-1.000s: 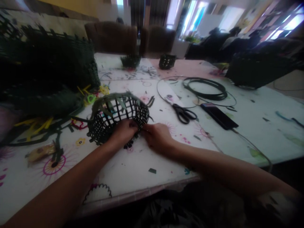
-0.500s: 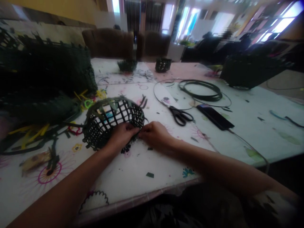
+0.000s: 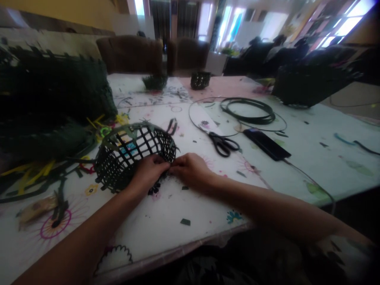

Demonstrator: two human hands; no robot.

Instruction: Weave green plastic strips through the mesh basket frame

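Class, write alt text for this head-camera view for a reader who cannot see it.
A left hand and right hand hold the edge of a small, dark green, open-weave strip basket on a white floral tablecloth, beside black-handled scissors.

Two hands [image 3: 148,171] touch the one black lattice basket [image 3: 133,158], with one pair of scissors [image 3: 222,144], one black phone [image 3: 265,144] and one green coil [image 3: 247,111] to its right, two large dark weavings [image 3: 50,87] flanking it, and two small woven baskets [image 3: 200,80] and two brown chairs [image 3: 130,53] beyond it.

Left hand [image 3: 148,170] and right hand [image 3: 190,171] bare — dark, white-patterned clothing [image 3: 338,253] by the right elbow
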